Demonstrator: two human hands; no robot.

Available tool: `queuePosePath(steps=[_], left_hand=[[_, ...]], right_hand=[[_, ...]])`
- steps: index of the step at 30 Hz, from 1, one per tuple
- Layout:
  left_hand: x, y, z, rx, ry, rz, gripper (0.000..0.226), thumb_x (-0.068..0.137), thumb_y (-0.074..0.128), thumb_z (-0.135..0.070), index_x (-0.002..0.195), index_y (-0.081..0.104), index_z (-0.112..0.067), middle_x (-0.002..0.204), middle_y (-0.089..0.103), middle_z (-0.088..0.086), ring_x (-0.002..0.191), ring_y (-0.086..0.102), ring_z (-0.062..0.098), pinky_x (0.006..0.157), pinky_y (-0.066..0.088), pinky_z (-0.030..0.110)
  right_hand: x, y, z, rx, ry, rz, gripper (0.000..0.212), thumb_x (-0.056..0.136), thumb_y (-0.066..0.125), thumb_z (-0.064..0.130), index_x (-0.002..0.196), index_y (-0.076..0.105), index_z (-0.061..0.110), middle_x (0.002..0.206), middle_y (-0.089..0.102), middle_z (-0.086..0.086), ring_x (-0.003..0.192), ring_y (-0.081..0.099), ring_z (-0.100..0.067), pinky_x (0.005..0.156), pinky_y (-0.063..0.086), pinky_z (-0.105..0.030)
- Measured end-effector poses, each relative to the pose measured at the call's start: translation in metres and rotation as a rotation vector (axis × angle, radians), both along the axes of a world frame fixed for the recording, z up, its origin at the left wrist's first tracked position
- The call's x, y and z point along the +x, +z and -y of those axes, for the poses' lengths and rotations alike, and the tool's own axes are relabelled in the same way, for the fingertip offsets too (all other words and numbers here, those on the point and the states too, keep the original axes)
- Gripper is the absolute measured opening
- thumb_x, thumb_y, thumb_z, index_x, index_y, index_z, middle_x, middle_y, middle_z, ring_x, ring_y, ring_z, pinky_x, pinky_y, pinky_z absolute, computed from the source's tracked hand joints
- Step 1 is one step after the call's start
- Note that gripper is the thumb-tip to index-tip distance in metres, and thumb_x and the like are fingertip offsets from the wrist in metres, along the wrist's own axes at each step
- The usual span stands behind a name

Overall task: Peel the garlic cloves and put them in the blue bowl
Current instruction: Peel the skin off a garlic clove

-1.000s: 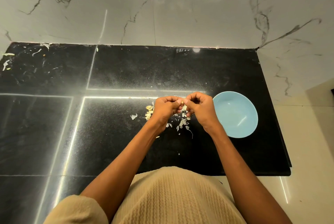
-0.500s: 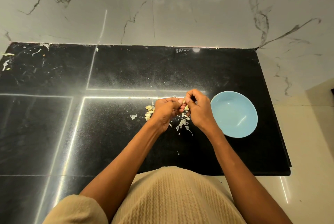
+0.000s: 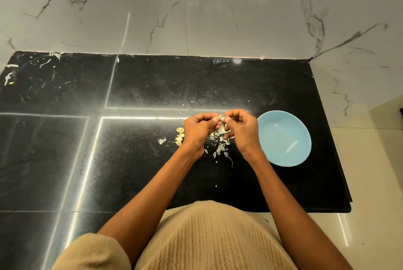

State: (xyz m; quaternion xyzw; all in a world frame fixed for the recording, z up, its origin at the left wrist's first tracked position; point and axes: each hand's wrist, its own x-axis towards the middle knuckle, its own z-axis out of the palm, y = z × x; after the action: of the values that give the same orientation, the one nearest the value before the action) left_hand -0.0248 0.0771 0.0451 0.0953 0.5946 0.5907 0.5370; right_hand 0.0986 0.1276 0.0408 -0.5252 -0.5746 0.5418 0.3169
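Both hands up over the black worktop [image 3: 152,160], knuckles toward the camera. Left hand [image 3: 199,131] curled, thumb and fingertips pinching a small pale clove [image 3: 220,116] at its left end. Right hand [image 3: 241,131] curled too, thumb and forefinger nipping the same clove from the right. Clove held between the two hands, above the worktop, mostly hidden by fingertips; how much skin remains on it impossible to tell.

Bowl [image 3: 283,138] at 3 o'clock from the hands, just beside the right wrist, upright on the worktop, pale blue, inside showing only a light reflection.

Below the hands, at 6 o'clock, a scatter of peels [image 3: 221,148], thin white flakes spread over the dark stone. At 9 o'clock from the left hand, a little heap of cloves [image 3: 180,135], yellowish, partly tucked behind that hand, with one loose flake [image 3: 161,140] lying farther left.

At 10 o'clock, far off in the worktop's back corner, more pale scraps [image 3: 9,75]. Behind, a marble wall [image 3: 196,8] with grey veins. At 6 o'clock, close in, a beige ribbed top [image 3: 207,241]
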Motion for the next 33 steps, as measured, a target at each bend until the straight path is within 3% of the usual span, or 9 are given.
queuePosePath(steps=[9,18,27,33], left_hand=[[0.002,0.002,0.003,-0.008,0.005,-0.214,0.009,0.086,0.072,0.003,0.087,0.075,-0.006,0.080,0.075,0.008,0.070,0.069,0.014,0.069,0.056,0.022],[0.002,0.002,0.004,0.011,-0.061,-0.513,0.006,0.084,0.077,-0.004,0.082,0.078,-0.009,0.073,0.075,0.008,0.070,0.073,0.023,0.073,0.063,0.034],[-0.003,-0.003,0.004,0.042,-0.122,-0.457,0.008,0.085,0.075,0.000,0.084,0.076,-0.008,0.078,0.075,0.012,0.068,0.071,0.023,0.075,0.063,0.038],[-0.003,-0.007,0.002,0.099,-0.141,-0.303,0.006,0.087,0.071,0.004,0.089,0.074,-0.001,0.078,0.074,0.013,0.069,0.070,0.020,0.075,0.061,0.035]], right_hand=[[-0.004,0.006,0.004,0.067,-0.021,0.003,0.008,0.090,0.073,0.005,0.088,0.080,0.007,0.072,0.076,-0.004,0.060,0.071,-0.019,0.055,0.060,-0.031],[0.000,0.008,0.002,0.161,0.014,0.091,0.009,0.089,0.074,0.004,0.087,0.082,0.006,0.069,0.075,-0.003,0.056,0.071,-0.017,0.051,0.059,-0.026],[0.001,0.012,0.003,0.224,0.039,0.116,0.014,0.087,0.072,0.000,0.084,0.082,0.010,0.071,0.075,0.000,0.055,0.072,-0.015,0.052,0.060,-0.028],[0.000,0.013,0.003,0.164,-0.034,0.046,0.017,0.087,0.070,-0.003,0.081,0.080,0.009,0.066,0.074,-0.005,0.054,0.071,-0.020,0.051,0.060,-0.029]])
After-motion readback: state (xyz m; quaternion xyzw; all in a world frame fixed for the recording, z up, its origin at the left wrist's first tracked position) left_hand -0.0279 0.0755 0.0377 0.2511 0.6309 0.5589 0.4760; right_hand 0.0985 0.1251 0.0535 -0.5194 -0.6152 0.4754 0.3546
